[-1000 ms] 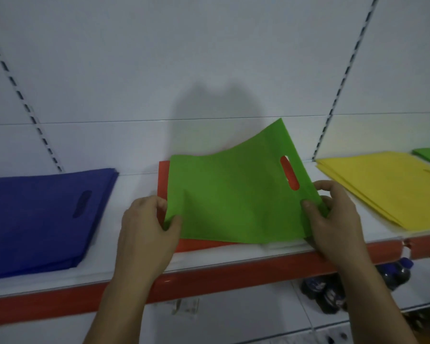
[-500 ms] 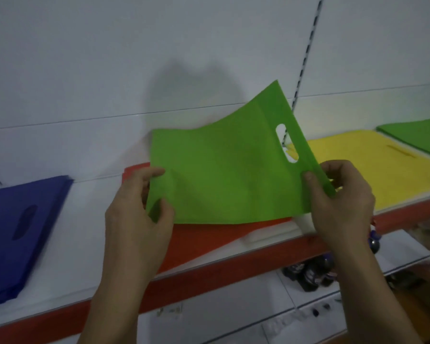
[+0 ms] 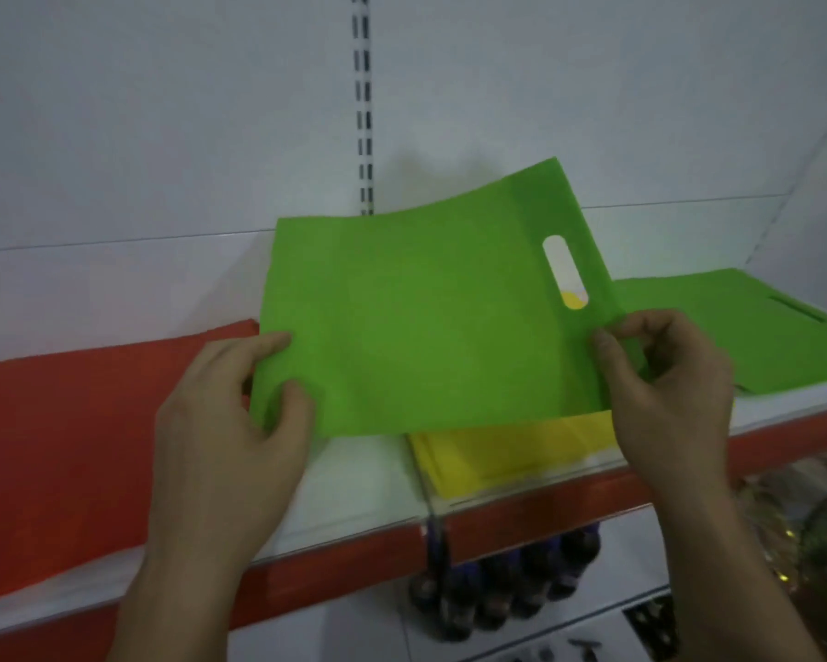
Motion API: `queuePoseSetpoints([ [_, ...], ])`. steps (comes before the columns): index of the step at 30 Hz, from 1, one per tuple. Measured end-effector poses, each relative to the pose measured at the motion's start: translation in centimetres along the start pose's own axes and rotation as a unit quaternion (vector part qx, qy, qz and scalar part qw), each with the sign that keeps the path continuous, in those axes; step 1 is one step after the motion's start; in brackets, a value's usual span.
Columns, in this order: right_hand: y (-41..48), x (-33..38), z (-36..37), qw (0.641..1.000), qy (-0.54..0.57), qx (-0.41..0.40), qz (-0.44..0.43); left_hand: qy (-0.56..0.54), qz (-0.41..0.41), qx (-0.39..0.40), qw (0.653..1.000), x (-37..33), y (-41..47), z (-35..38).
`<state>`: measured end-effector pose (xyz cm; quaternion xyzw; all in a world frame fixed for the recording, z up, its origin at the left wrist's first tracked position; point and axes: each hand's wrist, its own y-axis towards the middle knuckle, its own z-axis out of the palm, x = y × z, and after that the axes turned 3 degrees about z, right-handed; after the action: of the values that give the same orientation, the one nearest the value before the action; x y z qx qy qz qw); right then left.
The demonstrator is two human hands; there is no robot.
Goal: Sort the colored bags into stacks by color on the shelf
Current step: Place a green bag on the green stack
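Now fingers [image 3: 291, 402] of the left hand [image 3: 230, 422] and right hand [image 3: 664, 389] are pinching the flat green fabric bag [image 3: 425, 327], shifting it from the red fabric bags [image 3: 91, 422] toward the green bag pile [image 3: 745, 341] right of them.

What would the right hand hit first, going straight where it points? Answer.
Beyond the green bag it pinches, the right hand likely meets the white back panel, above the yellow stack; depth unclear.

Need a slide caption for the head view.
Left hand and right hand pinch a green bag over the yellow stack, near the green stack on the shelf.
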<state>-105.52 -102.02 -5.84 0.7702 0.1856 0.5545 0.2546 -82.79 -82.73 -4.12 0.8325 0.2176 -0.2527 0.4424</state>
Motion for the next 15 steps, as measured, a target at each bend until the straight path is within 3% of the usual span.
queuePoseSetpoints([
  [9,10.1,-11.7,-11.0,0.998,-0.027,0.015,0.046,0.038,0.044,0.081,0.995,-11.8,-1.3,14.5],
  [15,16.3,-16.9,-16.5,0.986,-0.121,0.094,0.072,0.078,0.064,0.192,0.976,-18.0,-0.7,22.1],
])
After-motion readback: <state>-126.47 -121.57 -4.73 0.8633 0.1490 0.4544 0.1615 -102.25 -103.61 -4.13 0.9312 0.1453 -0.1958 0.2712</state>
